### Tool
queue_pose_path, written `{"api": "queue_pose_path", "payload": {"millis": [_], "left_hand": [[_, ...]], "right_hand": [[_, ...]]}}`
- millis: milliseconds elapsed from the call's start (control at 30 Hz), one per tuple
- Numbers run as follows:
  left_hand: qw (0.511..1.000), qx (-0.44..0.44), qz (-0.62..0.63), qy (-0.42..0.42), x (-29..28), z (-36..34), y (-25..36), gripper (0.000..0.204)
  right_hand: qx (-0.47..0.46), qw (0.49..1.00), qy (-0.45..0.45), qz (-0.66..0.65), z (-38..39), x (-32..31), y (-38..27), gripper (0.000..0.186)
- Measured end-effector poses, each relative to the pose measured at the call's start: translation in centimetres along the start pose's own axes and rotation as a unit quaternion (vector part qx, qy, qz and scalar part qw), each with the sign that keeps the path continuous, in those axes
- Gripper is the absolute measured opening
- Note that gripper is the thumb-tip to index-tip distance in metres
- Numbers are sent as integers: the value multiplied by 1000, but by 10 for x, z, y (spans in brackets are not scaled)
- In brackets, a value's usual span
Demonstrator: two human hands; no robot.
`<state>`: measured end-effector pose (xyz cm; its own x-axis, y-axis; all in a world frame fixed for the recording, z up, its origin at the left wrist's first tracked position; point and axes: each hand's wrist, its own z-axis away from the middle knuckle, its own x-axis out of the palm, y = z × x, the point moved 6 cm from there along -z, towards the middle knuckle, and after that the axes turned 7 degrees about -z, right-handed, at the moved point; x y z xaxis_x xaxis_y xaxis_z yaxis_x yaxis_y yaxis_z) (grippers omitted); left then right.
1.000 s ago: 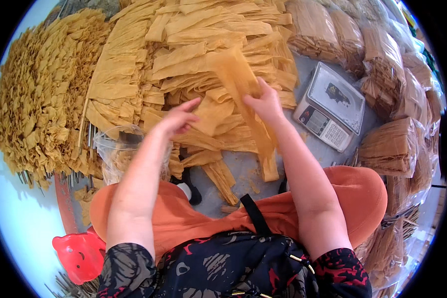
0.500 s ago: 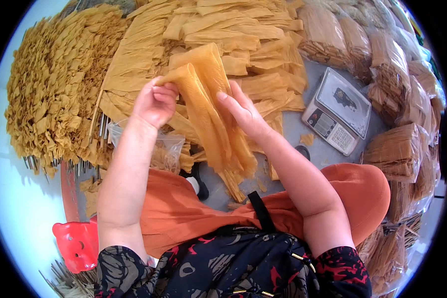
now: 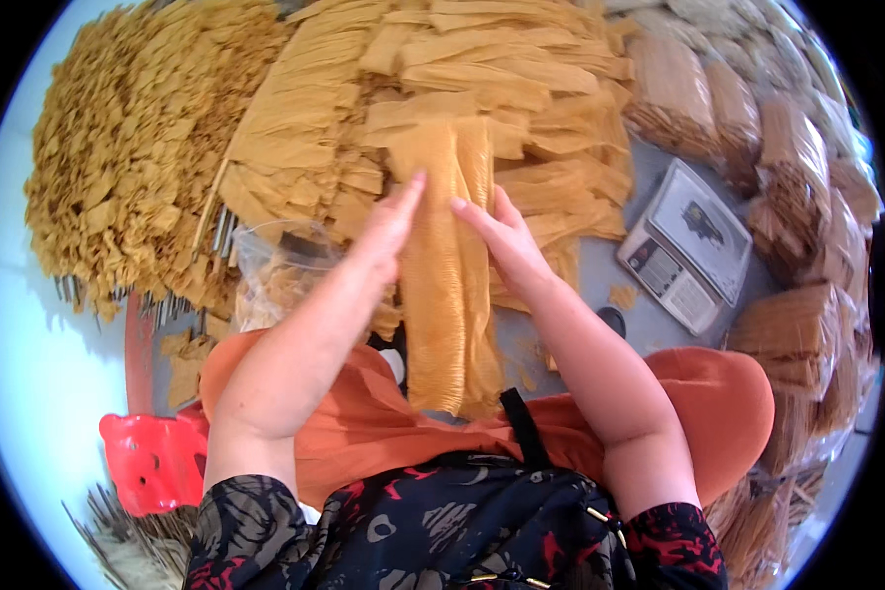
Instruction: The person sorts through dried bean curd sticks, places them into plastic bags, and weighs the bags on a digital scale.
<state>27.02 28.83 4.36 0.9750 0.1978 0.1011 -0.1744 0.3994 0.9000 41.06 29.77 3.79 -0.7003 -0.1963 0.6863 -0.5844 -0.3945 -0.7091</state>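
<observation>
In the head view, a long bundle of yellow dried sheets (image 3: 444, 265) hangs upright in the middle of the frame, its lower end reaching down over the orange-clad lap (image 3: 364, 423). The left hand (image 3: 388, 226) lies flat against the bundle's left side with its fingers straight and pressed together, and the right hand (image 3: 501, 241) lies flat against the right side in the same way, so the bundle is squeezed between the two palms rather than pinched. Behind the hands, across the upper centre, is a heap of flat yellow sheets (image 3: 462, 79), and a mound of crinkled yellow strips (image 3: 128, 157) fills the upper left. A clear plastic bag (image 3: 275, 270) sits just left of the left forearm. A grey digital scale (image 3: 688, 246) lies at the right, with wrapped brown bundles (image 3: 796, 334) beyond it. A red plastic object (image 3: 152, 462) sits at the lower left.
</observation>
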Motion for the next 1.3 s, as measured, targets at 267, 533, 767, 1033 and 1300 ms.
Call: {"api": "queue_pose_path", "payload": {"millis": [267, 533, 767, 1033, 1300], "left_hand": [[863, -42, -497, -85, -56, 12, 65, 82], [570, -43, -818, -65, -238, 25, 15, 21], [818, 78, -509, 256, -319, 140, 88, 19], [792, 324, -399, 328, -279, 187, 292, 32], [756, 529, -243, 298, -138, 178, 485, 24]], "right_hand": [[6, 999, 1, 32, 14, 25, -4, 75], [-126, 990, 50, 36, 30, 13, -91, 69], [-190, 977, 36, 84, 57, 22, -162, 75], [-259, 936, 86, 222, 97, 45, -243, 77], [-265, 948, 104, 142, 123, -12, -240, 71]]}}
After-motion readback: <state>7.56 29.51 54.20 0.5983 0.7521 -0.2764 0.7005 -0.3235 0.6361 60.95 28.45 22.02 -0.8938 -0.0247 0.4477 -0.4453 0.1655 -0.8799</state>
